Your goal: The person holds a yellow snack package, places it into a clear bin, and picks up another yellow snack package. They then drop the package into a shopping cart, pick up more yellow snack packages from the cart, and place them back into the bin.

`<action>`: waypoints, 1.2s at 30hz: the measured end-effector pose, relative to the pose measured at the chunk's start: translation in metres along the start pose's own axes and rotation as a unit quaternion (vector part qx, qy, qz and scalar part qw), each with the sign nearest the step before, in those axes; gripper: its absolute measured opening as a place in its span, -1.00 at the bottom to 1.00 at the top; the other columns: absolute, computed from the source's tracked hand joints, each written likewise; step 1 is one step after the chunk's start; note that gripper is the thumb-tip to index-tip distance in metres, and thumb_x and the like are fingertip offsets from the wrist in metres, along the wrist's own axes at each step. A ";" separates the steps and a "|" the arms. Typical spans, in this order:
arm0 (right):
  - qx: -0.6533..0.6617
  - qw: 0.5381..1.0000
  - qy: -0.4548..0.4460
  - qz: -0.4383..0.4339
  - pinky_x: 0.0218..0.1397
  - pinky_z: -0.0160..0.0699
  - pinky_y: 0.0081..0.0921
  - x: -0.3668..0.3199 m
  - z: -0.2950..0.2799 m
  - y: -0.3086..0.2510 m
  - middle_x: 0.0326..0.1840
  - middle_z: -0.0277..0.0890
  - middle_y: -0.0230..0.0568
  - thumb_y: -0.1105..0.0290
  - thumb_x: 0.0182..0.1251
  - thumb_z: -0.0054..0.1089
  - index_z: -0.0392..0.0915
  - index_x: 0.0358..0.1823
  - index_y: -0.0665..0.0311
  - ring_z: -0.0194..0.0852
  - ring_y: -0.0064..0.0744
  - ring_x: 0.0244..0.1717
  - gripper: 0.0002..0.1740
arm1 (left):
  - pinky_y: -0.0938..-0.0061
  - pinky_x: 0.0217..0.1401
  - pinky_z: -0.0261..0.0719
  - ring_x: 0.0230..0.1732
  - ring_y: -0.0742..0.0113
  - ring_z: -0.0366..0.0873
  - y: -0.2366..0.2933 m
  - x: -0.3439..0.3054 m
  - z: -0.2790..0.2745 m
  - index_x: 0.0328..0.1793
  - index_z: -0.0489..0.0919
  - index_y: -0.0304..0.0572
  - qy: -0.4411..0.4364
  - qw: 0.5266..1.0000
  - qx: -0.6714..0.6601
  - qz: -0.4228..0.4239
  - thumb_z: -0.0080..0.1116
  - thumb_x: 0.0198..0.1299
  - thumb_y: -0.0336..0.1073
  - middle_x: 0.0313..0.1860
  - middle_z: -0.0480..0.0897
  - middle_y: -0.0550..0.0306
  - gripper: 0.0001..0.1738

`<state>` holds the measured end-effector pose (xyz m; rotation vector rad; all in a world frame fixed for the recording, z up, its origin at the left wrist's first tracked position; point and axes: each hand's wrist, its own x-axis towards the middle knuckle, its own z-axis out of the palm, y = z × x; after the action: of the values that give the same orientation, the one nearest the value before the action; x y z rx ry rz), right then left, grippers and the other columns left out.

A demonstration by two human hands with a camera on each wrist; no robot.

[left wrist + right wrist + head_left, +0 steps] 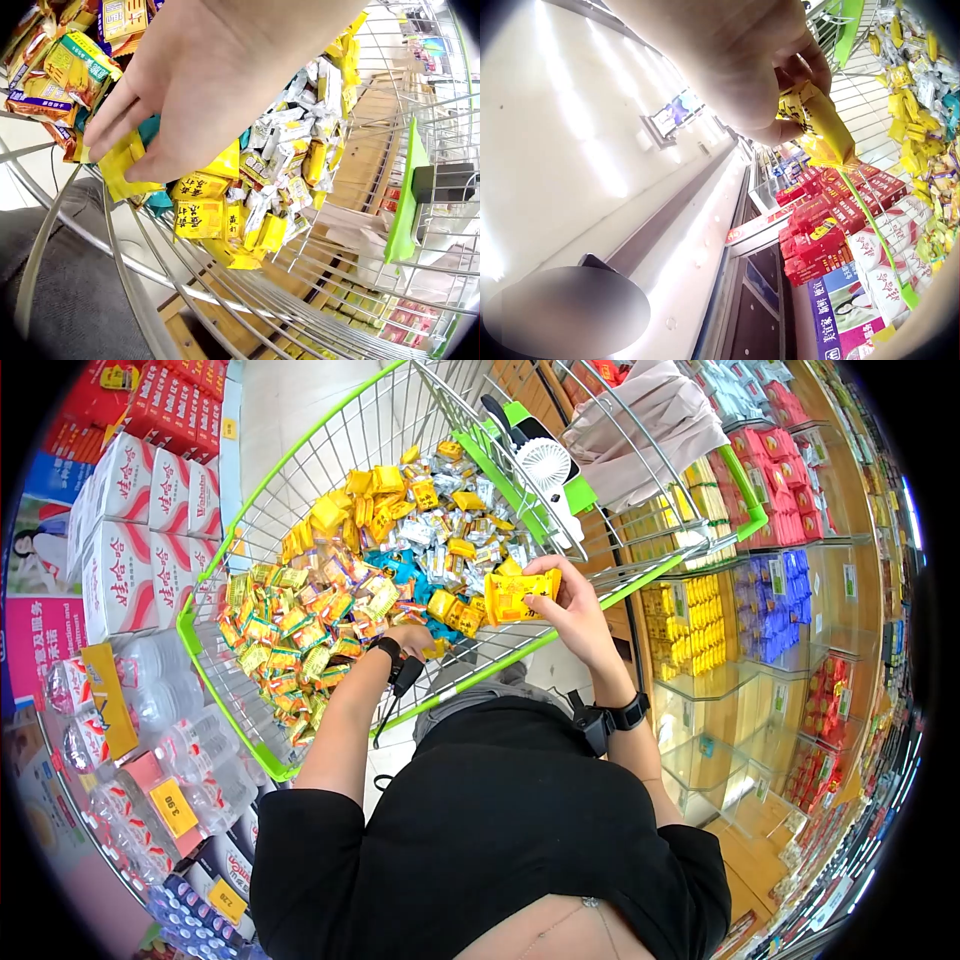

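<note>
"What is your right hand doing?"

"My right hand (578, 610) grips a yellow packet (512, 598) between thumb and fingers. In my head view it sits over the near side of the green-rimmed cart (187, 632); I can't tell how high."

"And the left?"

"My left hand (195, 82) reaches down inside, its thumb and fingertips pinching a small yellow pouch (129, 166) at the edge of the heap, near the wire wall. I can't tell whether the pouch touches the wires."

"What lies around it?"

"Orange-and-green sweets (305, 628) fill one side, with teal wrappers (400, 573) between them and the silver-white sweets (478, 550). More yellow packs (375, 490) lie towards the far side."

"Anything beyond the heap?"

"A white fan (545, 463) by the green divider (515, 485), and a pale cloth (655, 435) in the section behind."
</note>
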<state>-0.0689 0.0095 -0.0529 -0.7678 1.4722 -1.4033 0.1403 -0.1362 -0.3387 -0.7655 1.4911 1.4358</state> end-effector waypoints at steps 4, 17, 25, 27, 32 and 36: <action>0.018 1.000 0.010 0.018 -0.18 0.29 -0.72 0.000 0.006 0.005 -0.24 0.30 -0.42 0.59 0.01 0.04 0.33 -0.18 0.27 0.26 -0.71 -0.24 -0.72 | 0.56 -0.32 0.56 -0.34 0.34 0.59 0.019 -0.019 0.000 -0.03 0.43 -0.37 -0.024 0.999 0.026 -0.025 -0.08 0.11 -0.20 -0.17 0.56 -0.08 -0.60; 0.001 0.998 0.039 0.045 -0.13 0.29 -0.71 -0.009 0.010 0.014 -0.22 0.28 -0.41 0.60 0.08 0.02 0.29 -0.15 0.27 0.27 -0.70 -0.18 -0.72 | 0.56 -0.38 0.52 -0.32 0.37 0.57 0.014 -0.013 -0.004 -0.18 0.49 -0.34 -0.041 0.999 0.004 -0.002 0.04 0.05 -0.15 -0.28 0.58 -0.01 -0.64; -0.015 0.999 0.005 0.032 -0.16 0.27 -0.73 -0.011 -0.001 0.011 -0.23 0.30 -0.42 0.60 0.08 0.02 0.30 -0.14 0.27 0.27 -0.71 -0.21 -0.72 | 0.48 -0.31 0.54 -0.19 0.30 0.54 0.022 -0.031 -0.017 -0.04 0.44 -0.21 -0.047 0.996 -0.075 -0.007 0.06 0.08 -0.13 -0.18 0.51 0.12 -0.61; -0.018 1.000 -0.001 0.021 -0.17 0.27 -0.74 -0.011 -0.004 0.006 -0.23 0.30 -0.42 0.59 0.08 0.03 0.31 -0.14 0.27 0.26 -0.71 -0.21 -0.72 | 0.48 -0.29 0.55 -0.19 0.29 0.54 0.035 -0.055 -0.024 -0.02 0.44 -0.18 -0.027 0.994 -0.102 0.034 0.05 0.09 -0.10 -0.14 0.49 0.11 -0.60; -0.022 1.000 -0.019 -0.004 -0.17 0.27 -0.74 -0.013 -0.017 0.001 -0.23 0.31 -0.42 0.58 0.08 0.05 0.31 -0.13 0.28 0.26 -0.72 -0.21 -0.72 | 0.52 -0.14 0.52 -0.10 0.32 0.50 0.057 -0.101 -0.042 -0.20 0.54 -0.21 0.077 0.956 -0.146 0.243 0.01 0.12 -0.23 0.06 0.38 0.10 -0.76; -0.028 0.999 -0.015 -0.026 -0.29 0.21 -0.76 -0.014 -0.027 -0.002 -0.31 0.32 -0.47 0.53 0.05 0.09 0.34 -0.16 0.25 0.19 -0.76 -0.34 -0.72 | 0.54 -0.05 0.46 -0.05 0.35 0.45 0.093 -0.157 -0.032 -0.30 0.57 -0.24 0.202 0.912 -0.132 0.332 -0.01 0.08 -0.39 0.11 0.34 0.10 -0.85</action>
<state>-0.0886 0.0322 -0.0502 -0.8649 1.4822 -1.3886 0.1144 -0.1791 -0.1602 -0.7843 2.0254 2.1132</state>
